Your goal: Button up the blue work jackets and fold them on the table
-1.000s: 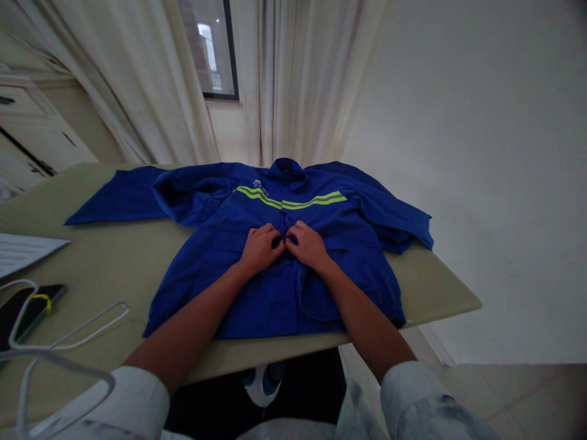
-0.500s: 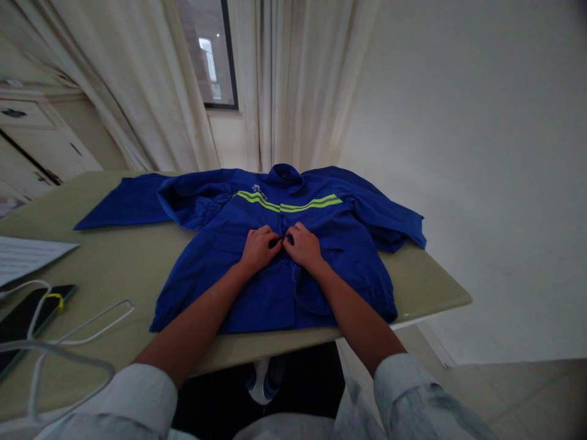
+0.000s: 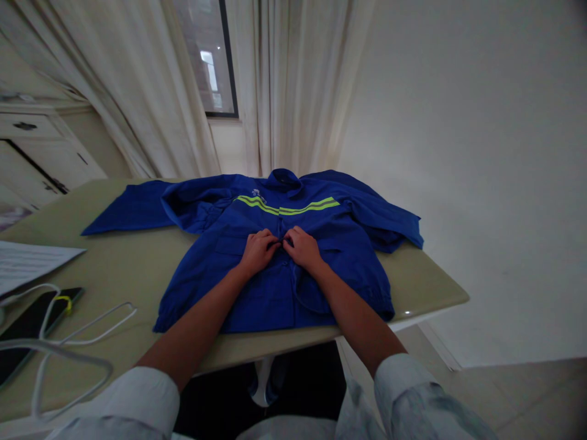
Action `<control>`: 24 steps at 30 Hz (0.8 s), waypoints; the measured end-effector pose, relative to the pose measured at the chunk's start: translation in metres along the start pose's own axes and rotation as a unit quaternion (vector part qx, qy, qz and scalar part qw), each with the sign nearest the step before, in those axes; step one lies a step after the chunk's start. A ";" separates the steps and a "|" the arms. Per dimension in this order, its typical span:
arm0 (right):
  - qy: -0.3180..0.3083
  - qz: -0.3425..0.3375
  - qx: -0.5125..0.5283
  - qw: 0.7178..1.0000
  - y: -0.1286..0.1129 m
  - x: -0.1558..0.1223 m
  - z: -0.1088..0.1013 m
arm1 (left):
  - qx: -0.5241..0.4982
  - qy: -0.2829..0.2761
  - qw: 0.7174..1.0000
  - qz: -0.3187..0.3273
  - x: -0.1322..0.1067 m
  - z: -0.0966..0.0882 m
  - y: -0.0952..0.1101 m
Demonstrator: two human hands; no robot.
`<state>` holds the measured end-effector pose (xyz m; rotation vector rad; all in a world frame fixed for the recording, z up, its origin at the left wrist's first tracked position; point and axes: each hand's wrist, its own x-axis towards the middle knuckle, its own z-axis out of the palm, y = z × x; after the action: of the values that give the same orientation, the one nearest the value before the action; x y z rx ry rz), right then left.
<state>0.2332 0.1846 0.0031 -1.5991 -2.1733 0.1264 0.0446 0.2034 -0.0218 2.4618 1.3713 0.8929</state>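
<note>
Middle of surface (image 3: 123, 260) | blue work jacket (image 3: 275, 299) spread flat | left hand (image 3: 259, 252), right hand (image 3: 302, 249) | both closed, pinching front placket (image 3: 285, 269)

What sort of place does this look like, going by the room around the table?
Probably a room in a home or small office: long cream curtains hang beside a window, white cabinet drawers stand nearby, and a phone and papers lie on the table.
</note>
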 end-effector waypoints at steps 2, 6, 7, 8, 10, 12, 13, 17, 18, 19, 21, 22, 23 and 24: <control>0.000 0.000 0.013 1.000 0.001 0.001 0.000 | -0.007 0.003 1.000 -0.007 0.001 0.000 0.001; -0.007 -0.026 0.076 0.997 0.008 0.006 -0.001 | -0.025 0.024 0.999 -0.020 0.002 0.001 0.001; -0.007 -0.034 0.090 0.995 0.009 0.006 0.000 | -0.032 0.026 0.999 -0.021 0.003 0.001 0.001; -0.007 -0.039 0.100 0.994 0.010 0.007 0.000 | -0.040 0.026 0.999 -0.021 0.003 0.000 0.001; -0.005 -0.039 0.104 0.994 0.009 0.007 -0.001 | -0.061 0.019 0.998 -0.020 0.004 -0.001 0.000; -0.005 -0.032 0.094 0.995 0.007 0.006 -0.001 | -0.083 0.012 0.996 -0.017 0.005 -0.002 -0.001; -0.005 -0.028 0.085 0.996 0.006 0.006 -0.002 | -0.091 0.011 0.996 -0.015 0.005 -0.002 -0.002; -0.005 -0.013 0.058 0.998 0.000 0.005 -0.003 | -0.104 0.021 0.994 0.000 0.005 -0.003 -0.004; -0.005 -0.010 0.053 0.999 -0.001 0.004 -0.003 | -0.103 0.022 0.994 0.006 0.005 -0.004 -0.005; -0.005 -0.007 0.048 0.999 -0.002 0.004 -0.003 | -0.100 0.022 0.995 0.012 0.005 -0.004 -0.006; -0.007 0.002 0.038 0.999 -0.002 0.004 -0.002 | -0.089 0.013 0.996 0.022 0.005 -0.004 -0.007; -0.009 0.008 0.035 0.999 -0.002 0.004 -0.001 | -0.082 0.005 0.996 0.024 0.005 -0.004 -0.007; -0.012 0.013 0.034 0.999 -0.002 0.004 -0.001 | -0.073 -0.003 0.997 0.024 0.005 -0.004 -0.008; -0.016 0.017 0.037 0.999 -0.001 0.005 0.000 | -0.063 -0.010 0.998 0.022 0.005 -0.003 -0.008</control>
<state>0.2313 0.1886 0.0047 -1.6039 -2.1397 0.2429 0.0392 0.2114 -0.0204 2.4074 1.2201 0.9303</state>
